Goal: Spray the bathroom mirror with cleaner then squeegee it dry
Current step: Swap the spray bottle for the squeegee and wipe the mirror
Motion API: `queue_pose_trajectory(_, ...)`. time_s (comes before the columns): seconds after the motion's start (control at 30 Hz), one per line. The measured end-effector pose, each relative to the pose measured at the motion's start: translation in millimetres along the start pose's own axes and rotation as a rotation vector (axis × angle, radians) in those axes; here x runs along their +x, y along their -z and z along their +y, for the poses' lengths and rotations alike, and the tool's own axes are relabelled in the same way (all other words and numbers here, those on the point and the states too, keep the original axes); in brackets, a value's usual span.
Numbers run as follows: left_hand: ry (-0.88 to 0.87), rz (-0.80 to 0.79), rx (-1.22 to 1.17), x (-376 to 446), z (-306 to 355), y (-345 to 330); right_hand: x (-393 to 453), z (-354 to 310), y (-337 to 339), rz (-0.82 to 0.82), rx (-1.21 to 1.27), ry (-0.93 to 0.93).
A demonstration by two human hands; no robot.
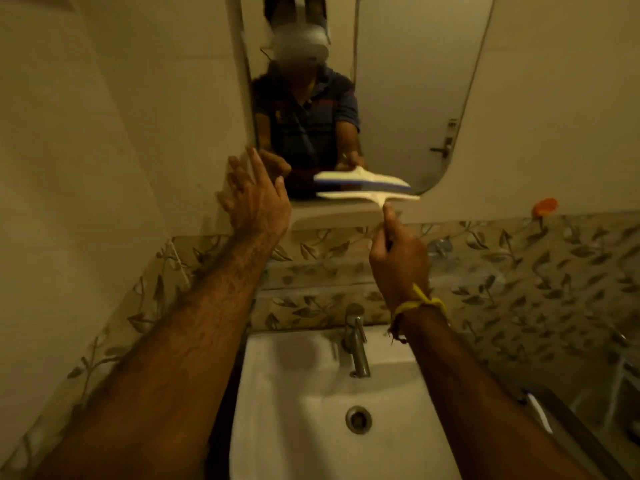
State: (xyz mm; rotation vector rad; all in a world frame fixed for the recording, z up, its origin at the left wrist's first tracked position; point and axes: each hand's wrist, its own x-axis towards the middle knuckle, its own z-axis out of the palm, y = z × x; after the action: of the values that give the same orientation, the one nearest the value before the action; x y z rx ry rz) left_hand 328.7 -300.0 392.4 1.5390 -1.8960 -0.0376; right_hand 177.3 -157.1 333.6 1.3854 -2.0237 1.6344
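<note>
The bathroom mirror (408,98) hangs on the wall above the sink and reflects a person. A cream squeegee (367,196) lies with its blade across the mirror's bottom edge, and its blue-edged reflection shows just above it. My right hand (398,258) grips the squeegee's handle from below; a yellow thread is tied round the wrist. My left hand (256,199) rests with fingers spread on the mirror's lower left corner and holds nothing. No spray bottle is in view.
A white sink (277,393) with a chrome tap (356,348) and a drain (358,419) sits directly below. Leaf-patterned tiles (519,271) line the wall. An orange hook (544,206) sticks to the wall at right. A counter edge runs at lower right.
</note>
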Motion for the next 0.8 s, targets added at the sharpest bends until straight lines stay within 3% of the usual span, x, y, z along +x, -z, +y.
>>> queue_pose_trajectory(0.13, -0.201, 0.142, 0.002, -30.6, 19.7, -4.4, -2.9, -5.4, 7.3, 0.081, 0.235, -0.092)
queue_pose_trajectory(0.27, -0.459, 0.105, -0.083, -77.3, 44.8, -25.0, -12.8, 0.9, 22.2, 0.151, 0.248, -0.189)
queue_pose_trajectory(0.43, -0.51, -0.04, -0.413, -139.2, 70.1, -64.6, -36.8, 31.8, 58.8, 0.13, 0.133, -0.25)
queue_pose_trajectory(0.6, -0.545, -0.029, -0.633, -224.3, 94.5, -111.4, -62.9, 74.8, 110.3, 0.223, 0.1, -0.405)
queue_pose_trajectory(0.7, -0.578, -0.188, -0.625, -278.4, 109.0, -138.0, -76.8, 105.1, 145.9, 0.294, 0.085, -0.494)
queue_pose_trajectory(0.8, -0.508, -0.532, -0.468, -322.6, 129.0, -169.1, -87.8, 141.2, 179.3, 0.389, 0.073, -0.588)
